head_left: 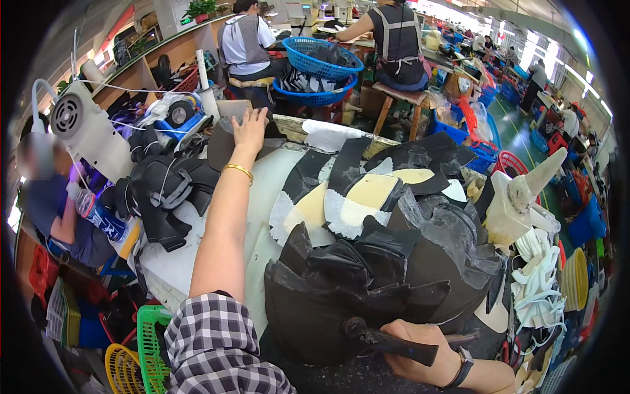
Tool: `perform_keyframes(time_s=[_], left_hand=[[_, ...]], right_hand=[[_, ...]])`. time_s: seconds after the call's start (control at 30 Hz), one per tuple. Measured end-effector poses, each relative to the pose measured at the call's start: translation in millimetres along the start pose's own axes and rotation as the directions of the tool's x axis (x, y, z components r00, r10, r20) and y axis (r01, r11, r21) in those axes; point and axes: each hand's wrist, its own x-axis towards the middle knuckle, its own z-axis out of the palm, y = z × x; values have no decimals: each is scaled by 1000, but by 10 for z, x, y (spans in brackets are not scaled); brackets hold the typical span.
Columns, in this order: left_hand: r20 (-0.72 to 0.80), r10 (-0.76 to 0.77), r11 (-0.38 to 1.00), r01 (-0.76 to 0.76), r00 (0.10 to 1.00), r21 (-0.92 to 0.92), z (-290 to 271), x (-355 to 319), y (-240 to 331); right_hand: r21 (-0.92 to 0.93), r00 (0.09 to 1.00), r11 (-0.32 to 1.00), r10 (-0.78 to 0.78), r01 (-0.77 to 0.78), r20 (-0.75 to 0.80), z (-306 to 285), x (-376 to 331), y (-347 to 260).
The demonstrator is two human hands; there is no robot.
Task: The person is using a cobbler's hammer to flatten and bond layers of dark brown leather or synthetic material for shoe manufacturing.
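My left hand point(248, 131) reaches to the far side of the table, fingers stretched out over dark sheet pieces point(222, 146). At the near right, my right hand point(420, 354) is closed round a black hammer point(387, 341), its handle partly hidden by the fingers. The hammer head lies over a big heap of black shoe-upper pieces point(321, 305), some layered and creased. Behind the heap, black pieces with cream and white backing patches point(371, 194) overlap in a row.
A white machine point(92, 128) and a bundle of black parts point(170, 187) are on the left, near a seated person. White strips point(538, 276) hang at the right by a pale stand point(518, 200). Beyond the table are blue baskets point(321, 59) and two seated people. A green basket point(149, 348) stands lower left.
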Motion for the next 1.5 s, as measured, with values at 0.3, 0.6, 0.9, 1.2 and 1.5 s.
perform_keyframes(time_s=[0.3,0.6,0.9,1.2,1.5], left_hand=[[168,324,917,-266,931,-299,-554,-251,-675],[-20,640,665,-567,768,-486,-4006,-274,-605],[281,904,31,605,323,-795,-5051,-1519,389],[334,711,-9,483,619,-875,-4456,-2974,1254],[144,828,92,121,542,-988,-4282,-2640,1525]], right_hand=[[2,994,998,-54,55,-93,148,-38,9],[-295,971,954,-121,56,-207,342,-134,-20],[-382,936,910,16,-159,-352,-126,-661,-421],[-104,998,993,59,-58,8,25,-1417,-901],[-176,985,982,89,-63,145,177,-1467,-697]])
